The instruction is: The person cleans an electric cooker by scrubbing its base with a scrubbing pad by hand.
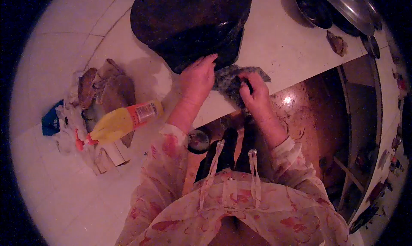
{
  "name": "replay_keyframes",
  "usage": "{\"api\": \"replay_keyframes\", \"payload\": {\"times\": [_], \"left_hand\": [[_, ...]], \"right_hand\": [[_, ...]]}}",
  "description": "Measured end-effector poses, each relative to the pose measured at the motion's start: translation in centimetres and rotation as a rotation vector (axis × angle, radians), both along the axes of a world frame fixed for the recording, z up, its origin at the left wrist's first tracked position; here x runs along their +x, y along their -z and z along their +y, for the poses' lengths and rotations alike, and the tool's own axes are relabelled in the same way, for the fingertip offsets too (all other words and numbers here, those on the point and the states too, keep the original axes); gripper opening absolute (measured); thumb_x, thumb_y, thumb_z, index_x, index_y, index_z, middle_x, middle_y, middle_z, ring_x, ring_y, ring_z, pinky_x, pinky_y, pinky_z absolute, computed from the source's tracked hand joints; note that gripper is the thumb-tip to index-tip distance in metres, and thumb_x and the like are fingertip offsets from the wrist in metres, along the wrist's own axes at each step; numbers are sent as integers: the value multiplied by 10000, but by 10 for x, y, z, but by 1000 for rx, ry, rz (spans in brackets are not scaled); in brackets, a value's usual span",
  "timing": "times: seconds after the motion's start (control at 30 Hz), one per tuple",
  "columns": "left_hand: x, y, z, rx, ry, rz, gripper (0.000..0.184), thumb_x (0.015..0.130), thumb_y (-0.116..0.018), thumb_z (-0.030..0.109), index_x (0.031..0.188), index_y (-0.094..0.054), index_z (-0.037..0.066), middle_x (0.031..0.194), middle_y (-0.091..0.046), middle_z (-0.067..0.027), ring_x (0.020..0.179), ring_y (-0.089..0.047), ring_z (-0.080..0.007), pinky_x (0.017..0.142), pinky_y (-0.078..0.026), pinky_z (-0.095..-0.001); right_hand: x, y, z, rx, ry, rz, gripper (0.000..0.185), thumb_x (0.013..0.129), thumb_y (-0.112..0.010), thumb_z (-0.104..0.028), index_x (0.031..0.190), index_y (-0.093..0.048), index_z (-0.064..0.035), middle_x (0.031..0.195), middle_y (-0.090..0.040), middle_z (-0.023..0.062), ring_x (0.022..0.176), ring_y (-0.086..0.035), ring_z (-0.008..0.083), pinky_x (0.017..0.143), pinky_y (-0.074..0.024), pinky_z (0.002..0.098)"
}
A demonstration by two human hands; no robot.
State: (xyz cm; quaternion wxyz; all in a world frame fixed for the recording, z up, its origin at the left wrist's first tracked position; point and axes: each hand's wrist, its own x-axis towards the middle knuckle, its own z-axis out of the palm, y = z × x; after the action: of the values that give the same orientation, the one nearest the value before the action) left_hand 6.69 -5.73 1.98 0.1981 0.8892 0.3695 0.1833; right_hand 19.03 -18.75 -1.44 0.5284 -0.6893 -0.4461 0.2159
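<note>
Pale desk (274, 44) lies open between the big dark vessel (193, 18) and the pans (315, 12) at far right, its near edge passing diagonally beneath the right hand (256, 95). Grey cloth (227, 79) sits at the vessel's near side, bunched in that hand's curled fingers. Bent fingers of the left hand (196, 79) meet the vessel; whether they grip it cannot be told.

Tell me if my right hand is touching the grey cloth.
Touching. The head view shows your right hand closed on the grey cloth, which spreads out beyond it.
</note>
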Motion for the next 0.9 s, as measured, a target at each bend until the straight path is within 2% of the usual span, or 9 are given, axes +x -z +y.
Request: {"api": "replay_keyframes", "payload": {"times": [0.03,0.1,0.3,0.5,0.63,0.7,0.8,0.9], "left_hand": [[2,1,0,-1,0,0,225,845,-522,166,1052,-585,105,985,-614,-149,874,-590,-334,756,-475,-385],[5,2,0,58,-11,-63,223,782,-560,149,1001,-595,134,872,-634,-112,771,-601,-316,663,-484,-403],[10,-3,2,-111,-88,10,203,792,-556,154,992,-592,144,867,-631,-126,780,-600,-317,665,-478,-417],[8,4,-1,-30,-82,-48,201,792,-561,151,991,-592,134,900,-632,-122,806,-600,-313,684,-478,-402],[10,1,-4,-97,-101,-108,200,793,-556,146,988,-599,127,916,-631,-116,813,-600,-312,693,-480,-394],[11,3,-2,16,-57,-97,207,790,-556,145,991,-603,123,926,-630,-117,815,-601,-309,695,-481,-388],[11,5,-2,26,-59,-90,210,787,-560,149,990,-600,120,920,-631,-117,809,-603,-306,693,-482,-384],[11,2,-2,-91,-105,-57,205,787,-561,154,986,-599,119,911,-632,-121,809,-604,-307,696,-481,-386]], "right_hand": [[0,0,0,-1,0,0,211,759,-504,-78,952,-548,-7,893,-551,193,859,-542,375,764,-443,391],[1,1,0,26,1,-13,215,759,-503,-78,958,-547,-8,901,-554,194,868,-541,377,772,-442,392],[1,1,1,4,-8,-1,220,763,-501,-77,966,-549,-7,910,-559,196,880,-542,374,785,-441,392],[0,-1,1,14,-1,21,209,763,-501,-73,953,-554,-5,911,-558,197,878,-543,371,780,-442,391],[1,-1,1,10,7,25,208,763,-501,-74,954,-551,-6,911,-556,197,876,-543,372,778,-443,393],[1,-2,1,6,-7,5,208,762,-502,-72,954,-549,-6,910,-555,196,871,-543,372,777,-443,394],[1,-2,1,6,-3,1,206,760,-502,-69,951,-548,-6,909,-555,194,866,-544,371,778,-443,393],[2,-1,1,20,-9,-25,205,760,-503,-71,949,-547,-5,909,-556,194,870,-546,368,780,-444,392]]}}
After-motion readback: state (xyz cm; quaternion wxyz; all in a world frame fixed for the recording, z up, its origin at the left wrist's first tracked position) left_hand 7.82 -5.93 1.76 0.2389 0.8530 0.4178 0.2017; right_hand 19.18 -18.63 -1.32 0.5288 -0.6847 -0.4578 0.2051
